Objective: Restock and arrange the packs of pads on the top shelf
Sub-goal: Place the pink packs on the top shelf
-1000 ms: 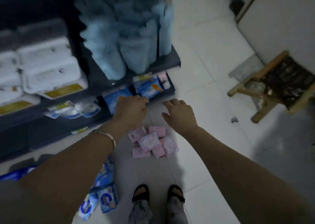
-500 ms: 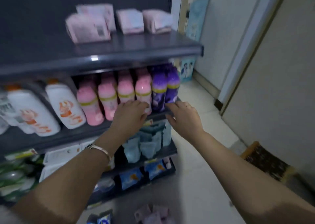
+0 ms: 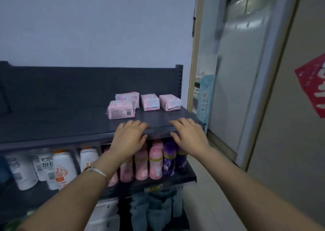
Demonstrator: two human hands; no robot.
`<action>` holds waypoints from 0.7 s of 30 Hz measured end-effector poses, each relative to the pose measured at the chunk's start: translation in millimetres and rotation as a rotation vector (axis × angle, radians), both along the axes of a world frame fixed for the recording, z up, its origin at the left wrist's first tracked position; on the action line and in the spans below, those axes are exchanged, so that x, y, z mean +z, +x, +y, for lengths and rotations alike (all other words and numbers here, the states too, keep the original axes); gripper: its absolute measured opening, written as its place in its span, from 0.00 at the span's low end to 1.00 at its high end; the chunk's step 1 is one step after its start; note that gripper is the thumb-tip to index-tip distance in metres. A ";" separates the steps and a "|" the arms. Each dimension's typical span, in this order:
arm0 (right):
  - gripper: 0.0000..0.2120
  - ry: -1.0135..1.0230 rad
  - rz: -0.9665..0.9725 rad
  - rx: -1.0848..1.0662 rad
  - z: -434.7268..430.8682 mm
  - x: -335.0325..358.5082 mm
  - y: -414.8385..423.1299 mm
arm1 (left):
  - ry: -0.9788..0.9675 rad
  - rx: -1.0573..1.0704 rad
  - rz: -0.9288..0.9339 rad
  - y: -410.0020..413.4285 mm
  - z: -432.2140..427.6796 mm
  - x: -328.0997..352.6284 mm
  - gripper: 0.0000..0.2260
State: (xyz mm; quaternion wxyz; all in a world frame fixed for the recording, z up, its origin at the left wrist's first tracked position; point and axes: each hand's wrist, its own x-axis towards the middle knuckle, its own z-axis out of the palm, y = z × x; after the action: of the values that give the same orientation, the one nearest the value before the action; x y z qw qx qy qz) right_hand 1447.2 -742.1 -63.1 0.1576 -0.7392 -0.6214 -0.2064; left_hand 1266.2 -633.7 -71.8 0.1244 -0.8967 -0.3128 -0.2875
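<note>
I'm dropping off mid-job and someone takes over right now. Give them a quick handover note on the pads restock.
Left hand: holds nothing, fingers relaxed at the front edge of the top shelf.
Right hand: empty, at the same edge.
Things: four pink packs at the shelf's right end. Three stand in a back row, and the front pack lies ahead of them.
Done: those four are on the shelf.
Left: probably fetch more stock, fill leftward, and square the front pack with the row.
</note>
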 end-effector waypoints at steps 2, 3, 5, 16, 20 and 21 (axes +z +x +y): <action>0.22 -0.017 -0.009 0.007 15.6 6.1 -0.4 | 0.001 0.017 -0.002 -4.5 14.8 6.4 0.14; 0.22 -0.019 -0.013 0.011 24.7 9.2 -0.9 | 0.000 0.021 -0.002 -6.5 23.5 9.3 0.14; 0.22 -0.013 -0.020 0.015 45.3 15.9 -1.0 | 0.001 0.035 0.002 -9.1 43.3 15.8 0.15; 0.20 -0.026 0.042 -0.064 159.1 35.0 17.8 | -0.017 0.094 0.106 7.2 186.0 32.0 0.19; 0.20 -0.039 0.081 -0.082 186.2 31.7 34.0 | -0.118 0.127 0.132 22.6 219.9 33.2 0.21; 0.20 -0.040 0.096 -0.082 193.5 31.6 38.3 | -0.133 0.137 0.133 27.2 226.8 33.4 0.21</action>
State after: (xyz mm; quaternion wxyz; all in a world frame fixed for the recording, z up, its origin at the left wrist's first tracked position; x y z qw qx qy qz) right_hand 1485.5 -548.6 -31.5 0.1639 -0.7761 -0.5863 -0.1648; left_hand 1293.5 -406.9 -38.4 0.1043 -0.8964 -0.3831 -0.1969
